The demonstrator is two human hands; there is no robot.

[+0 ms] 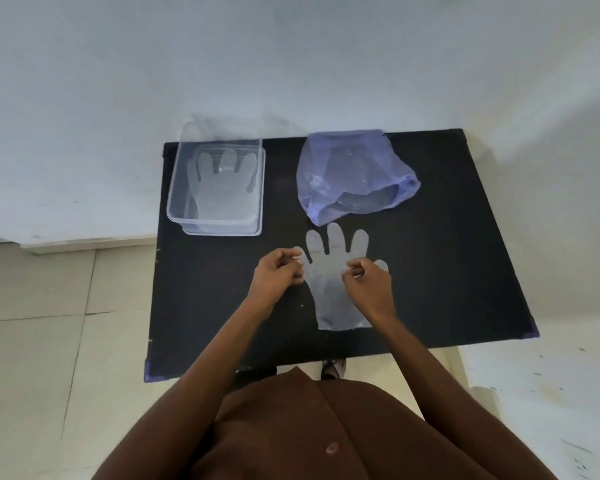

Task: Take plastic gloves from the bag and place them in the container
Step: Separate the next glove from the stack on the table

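A clear plastic glove [329,271] lies flat on the black table [447,258], fingers pointing away from me. My left hand [278,271] is curled at the glove's left edge, fingertips pinched on it near the little finger. My right hand [369,282] is curled over the glove's right side near the thumb, fingertips pinched on the plastic. A blue-tinted plastic bag [354,174] lies behind the glove, its mouth facing me. At the table's far left stands a clear rectangular container [179,188] with another clear glove [222,181] flat inside it.
The table stands against a pale wall [291,64]. Tiled floor [49,341] shows on the left and right. A foot [333,367] shows under the table's near edge.
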